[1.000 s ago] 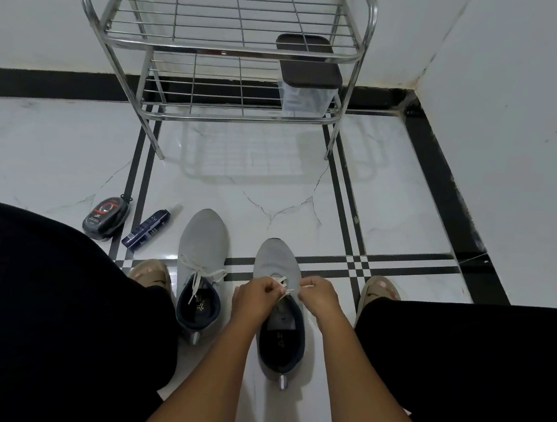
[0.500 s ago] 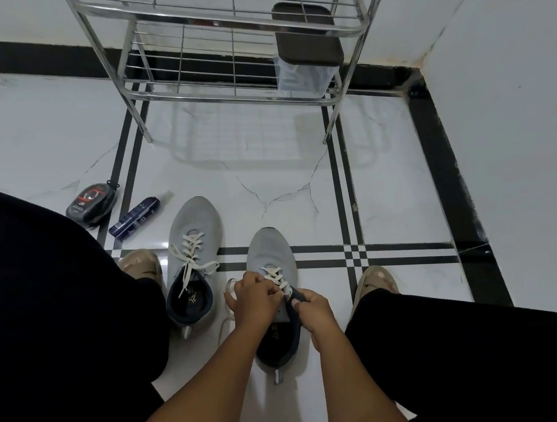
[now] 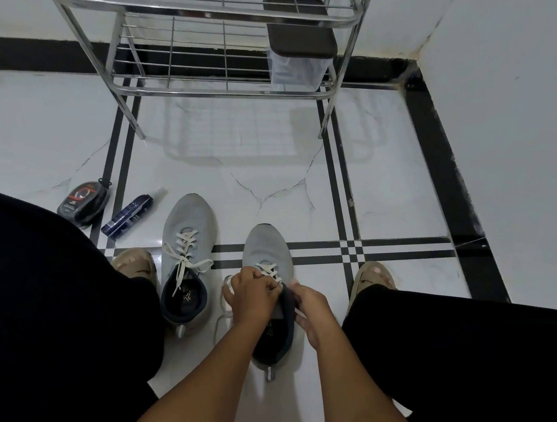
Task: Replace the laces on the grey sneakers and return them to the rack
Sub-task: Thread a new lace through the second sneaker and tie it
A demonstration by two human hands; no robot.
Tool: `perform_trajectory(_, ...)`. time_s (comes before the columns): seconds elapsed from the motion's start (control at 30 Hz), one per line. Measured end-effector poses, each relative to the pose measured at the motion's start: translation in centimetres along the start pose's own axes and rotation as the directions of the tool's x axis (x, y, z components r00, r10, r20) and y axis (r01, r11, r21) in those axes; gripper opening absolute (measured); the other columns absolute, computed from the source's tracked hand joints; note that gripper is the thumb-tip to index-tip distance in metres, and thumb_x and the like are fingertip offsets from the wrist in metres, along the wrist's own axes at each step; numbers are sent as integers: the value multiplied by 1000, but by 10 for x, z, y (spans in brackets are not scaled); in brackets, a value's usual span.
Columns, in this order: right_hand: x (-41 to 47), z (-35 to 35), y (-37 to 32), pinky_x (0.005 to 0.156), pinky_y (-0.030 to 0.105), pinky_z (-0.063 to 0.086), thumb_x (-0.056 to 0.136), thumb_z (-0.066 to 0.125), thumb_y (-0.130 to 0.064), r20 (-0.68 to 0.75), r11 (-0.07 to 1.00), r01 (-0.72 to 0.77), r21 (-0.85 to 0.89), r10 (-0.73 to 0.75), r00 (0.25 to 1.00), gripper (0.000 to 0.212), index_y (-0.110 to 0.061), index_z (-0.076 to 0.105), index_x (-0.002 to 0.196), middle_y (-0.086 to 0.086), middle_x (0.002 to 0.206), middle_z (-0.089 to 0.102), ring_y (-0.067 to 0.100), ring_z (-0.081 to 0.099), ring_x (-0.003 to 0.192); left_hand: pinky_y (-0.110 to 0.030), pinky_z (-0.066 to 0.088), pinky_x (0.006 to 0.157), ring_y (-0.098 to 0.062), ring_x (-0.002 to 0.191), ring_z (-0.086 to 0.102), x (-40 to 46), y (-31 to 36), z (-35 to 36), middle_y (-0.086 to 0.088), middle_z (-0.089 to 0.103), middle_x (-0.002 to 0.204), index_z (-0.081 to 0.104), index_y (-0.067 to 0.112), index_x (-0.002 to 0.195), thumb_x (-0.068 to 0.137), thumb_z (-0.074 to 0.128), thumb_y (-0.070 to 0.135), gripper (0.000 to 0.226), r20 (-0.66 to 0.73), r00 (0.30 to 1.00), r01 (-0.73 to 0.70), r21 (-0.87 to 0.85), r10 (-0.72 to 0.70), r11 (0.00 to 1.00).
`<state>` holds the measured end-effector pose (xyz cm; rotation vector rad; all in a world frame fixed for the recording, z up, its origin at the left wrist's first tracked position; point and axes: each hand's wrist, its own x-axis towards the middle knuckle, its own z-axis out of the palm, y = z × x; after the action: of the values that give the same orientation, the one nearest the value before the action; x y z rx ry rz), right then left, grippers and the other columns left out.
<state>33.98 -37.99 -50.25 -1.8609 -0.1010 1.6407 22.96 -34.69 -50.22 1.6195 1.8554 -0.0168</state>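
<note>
Your left hand [image 3: 252, 297] pinches the white lace [image 3: 270, 271] while your right hand [image 3: 311, 306] grips the tongue of the grey sneaker [image 3: 269, 247] between them, likely steadying it for threading; its laced mate [image 3: 189, 223] waits just left, the rack [image 3: 200, 12] ahead.

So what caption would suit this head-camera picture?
Both hands, left and right, work the white lace on the right grey sneaker before the rack.
</note>
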Motion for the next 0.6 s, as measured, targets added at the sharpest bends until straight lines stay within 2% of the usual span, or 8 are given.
perform_trajectory(0.1, 10, 0, 1, 89, 41, 55, 87, 63, -15, -66, 998, 11, -69, -16, 998, 17, -5, 70, 98, 18, 100, 72, 24, 66, 87, -39, 22, 112, -19, 120, 41, -1, 2, 0, 6, 47, 123, 67, 33, 100, 87, 60, 40, 16, 6, 1000, -28, 5, 28, 1000)
perform_trajectory(0.23, 29, 4, 2, 90, 48, 54, 84, 55, -18, -168, 972, 49, -231, -89, 982, 14, -16, 60, 70, 13, 94, 69, 29, 64, 90, -36, 38, 101, -24, 121, 44, -11, -10, 1, -3, 44, 134, 47, 20, 124, 82, 70, 30, 49, -94, 995, 8, -71, -14, 997)
perform_trajectory(0.3, 22, 3, -12, 87, 41, 55, 89, 47, -11, -253, 990, 46, -133, -79, 964, 23, -17, 53, 68, 9, 92, 62, 24, 59, 85, -38, 40, 99, -30, 127, 41, -17, -20, -1, -10, 34, 145, 38, 13, 136, 84, 70, 25, 62, -105, 990, 75, -154, -91, 985)
perform_trajectory(0.37, 12, -10, -37, 74, 31, 52, 96, 36, -9, -377, 990, 67, 126, -15, 926, 26, -10, 53, 76, 7, 89, 61, 21, 57, 82, -39, 40, 98, -32, 128, 41, -22, -24, -7, -14, 29, 149, 25, 10, 145, 87, 67, 26, 73, -64, 985, 143, -220, -160, 965)
perform_trajectory(0.43, 4, -33, -74, 86, 28, 49, 100, 29, -20, -679, 938, 206, 280, 41, 733, 30, -5, 55, 97, 5, 105, 63, 21, 58, 100, -38, 41, 93, -33, 125, 46, -23, -24, -12, -15, 29, 148, 13, 8, 150, 89, 64, 28, 82, -22, 981, 182, -259, -194, 949)
perform_trajectory(0.5, -11, -52, -113, 87, 34, 49, 96, 29, -26, -820, 759, 526, 385, 19, 572, 25, -9, 47, 102, 3, 103, 61, 19, 61, 96, -37, 42, 89, -33, 120, 50, -23, -26, -13, -16, 34, 144, 9, 8, 151, 89, 64, 26, 85, 0, 981, 185, -283, -193, 941)
perform_trajectory(0.57, -35, -57, -134, 71, 32, 47, 96, 31, -28, -914, 685, 706, 179, -150, 378, 25, -10, 45, 105, -4, 85, 54, 13, 55, 74, -37, 43, 88, -33, 118, 51, -21, -30, -12, -16, 39, 140, 10, 10, 151, 89, 64, 25, 84, 20, 982, 185, -294, -188, 938)
perform_trajectory(0.6, -44, -52, -138, 65, 30, 44, 98, 36, -29, -872, 766, 641, 43, -284, 398, 23, -11, 46, 107, -7, 81, 51, 13, 52, 70, -37, 43, 88, -33, 119, 51, -21, -31, -13, -16, 40, 139, 12, 11, 150, 89, 63, 26, 81, 40, 982, 188, -279, -184, 942)
